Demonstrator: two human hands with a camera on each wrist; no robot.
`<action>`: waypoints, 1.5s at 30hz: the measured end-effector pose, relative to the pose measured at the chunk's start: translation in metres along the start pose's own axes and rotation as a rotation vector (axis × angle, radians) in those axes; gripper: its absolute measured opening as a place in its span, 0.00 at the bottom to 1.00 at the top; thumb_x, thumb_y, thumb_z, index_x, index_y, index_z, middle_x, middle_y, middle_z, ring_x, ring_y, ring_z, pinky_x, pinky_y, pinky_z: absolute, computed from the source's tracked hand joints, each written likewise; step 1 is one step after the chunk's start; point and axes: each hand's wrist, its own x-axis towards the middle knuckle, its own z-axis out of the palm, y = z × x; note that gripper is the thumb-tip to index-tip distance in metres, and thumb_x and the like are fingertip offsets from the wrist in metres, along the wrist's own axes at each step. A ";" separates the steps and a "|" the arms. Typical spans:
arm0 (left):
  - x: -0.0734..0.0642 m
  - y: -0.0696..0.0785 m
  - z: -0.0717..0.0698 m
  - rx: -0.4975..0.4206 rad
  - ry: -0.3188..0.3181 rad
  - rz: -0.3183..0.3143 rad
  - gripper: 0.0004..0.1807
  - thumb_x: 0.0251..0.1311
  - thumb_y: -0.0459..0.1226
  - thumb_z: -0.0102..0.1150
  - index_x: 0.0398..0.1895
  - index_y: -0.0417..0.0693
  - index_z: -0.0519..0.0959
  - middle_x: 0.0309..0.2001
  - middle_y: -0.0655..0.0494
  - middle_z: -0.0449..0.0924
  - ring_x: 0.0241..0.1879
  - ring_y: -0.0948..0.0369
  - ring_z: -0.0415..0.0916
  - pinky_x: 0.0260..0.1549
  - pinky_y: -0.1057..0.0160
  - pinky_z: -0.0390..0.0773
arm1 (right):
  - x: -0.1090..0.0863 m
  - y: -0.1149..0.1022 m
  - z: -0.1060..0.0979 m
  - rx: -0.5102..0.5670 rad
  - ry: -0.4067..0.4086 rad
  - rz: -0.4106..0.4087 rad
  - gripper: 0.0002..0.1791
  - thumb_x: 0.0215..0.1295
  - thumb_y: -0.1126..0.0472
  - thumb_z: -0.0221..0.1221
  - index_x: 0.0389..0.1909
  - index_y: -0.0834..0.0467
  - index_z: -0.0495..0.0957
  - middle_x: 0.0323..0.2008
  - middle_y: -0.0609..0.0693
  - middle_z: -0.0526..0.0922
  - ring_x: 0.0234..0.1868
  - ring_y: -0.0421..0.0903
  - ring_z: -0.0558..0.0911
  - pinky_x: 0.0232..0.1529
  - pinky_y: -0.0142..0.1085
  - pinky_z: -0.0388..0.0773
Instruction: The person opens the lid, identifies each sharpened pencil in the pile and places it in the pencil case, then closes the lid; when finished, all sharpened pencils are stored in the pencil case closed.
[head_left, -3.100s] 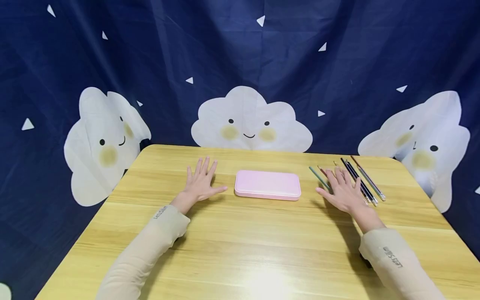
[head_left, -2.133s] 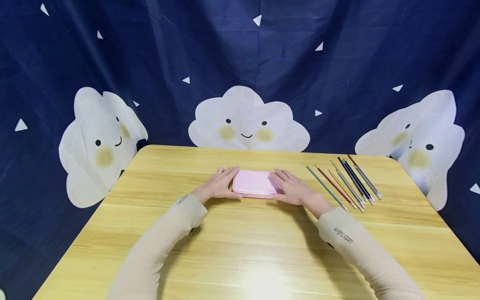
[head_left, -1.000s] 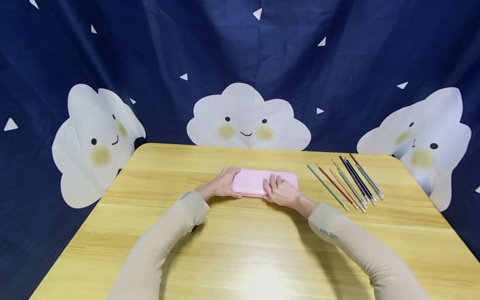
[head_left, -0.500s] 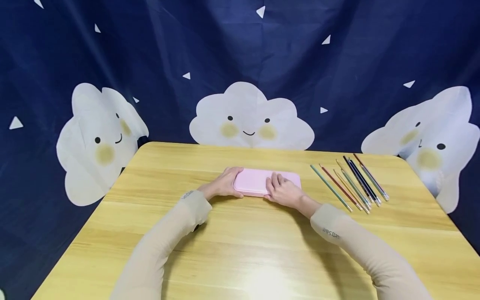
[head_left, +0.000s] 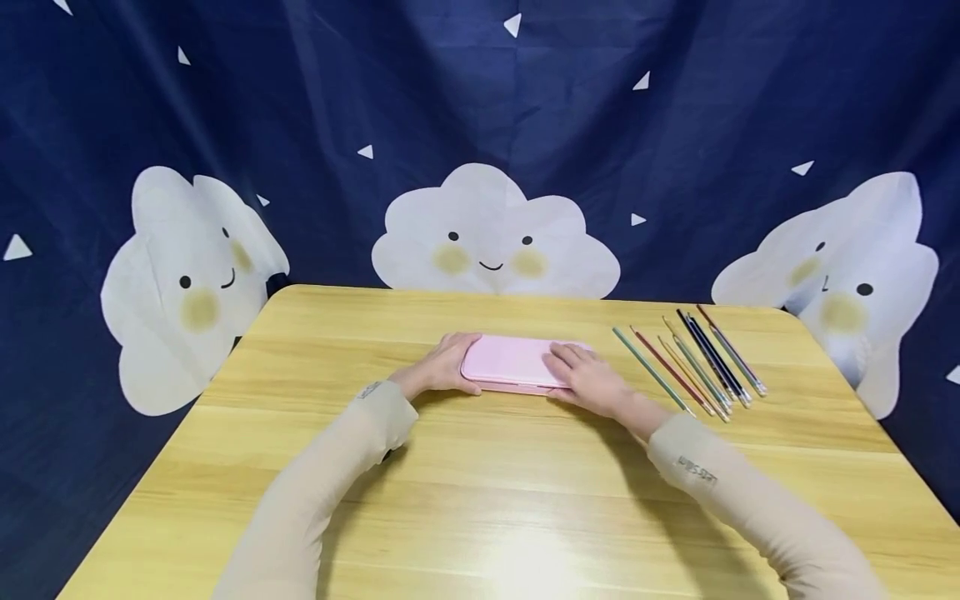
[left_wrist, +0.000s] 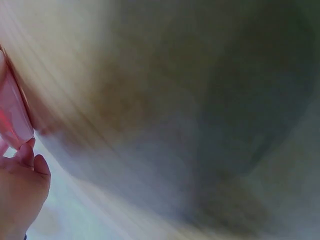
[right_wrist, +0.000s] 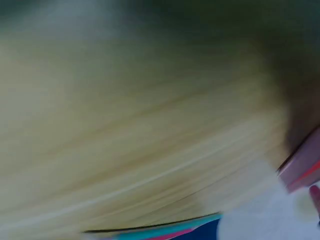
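A flat pink pencil case (head_left: 513, 358) lies on the wooden table between both hands. Along its front side a thin line shows between lid and base. My left hand (head_left: 441, 367) grips its left end, thumb at the front and fingers round the back corner. On the right, my right hand (head_left: 596, 387) lays its fingers over the lid, with the thumb at the front edge. The left wrist view catches the end of the pencil case (left_wrist: 14, 110) with fingers right at it. At the edge of the right wrist view, a corner of the pencil case (right_wrist: 305, 162) shows beside a fingertip (right_wrist: 316, 195).
Several pencils (head_left: 686, 367) in different colours lie side by side to the right of the pencil case, near the right forearm. The table (head_left: 487, 475) ends at the back against a dark blue curtain (head_left: 450, 92) printed with clouds.
Both hands, spread apart at first, came onto the pencil case. The right hand curled over the lid, then moved a little right with straighter fingers; the line under the lid has become visible.
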 end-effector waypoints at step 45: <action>-0.004 0.014 -0.002 0.012 -0.001 -0.177 0.64 0.35 0.53 0.72 0.70 0.38 0.43 0.67 0.43 0.56 0.53 0.49 0.58 0.52 0.50 0.63 | -0.018 0.041 -0.015 0.391 -0.322 0.385 0.34 0.66 0.49 0.51 0.63 0.68 0.60 0.40 0.65 0.72 0.40 0.57 0.70 0.37 0.48 0.70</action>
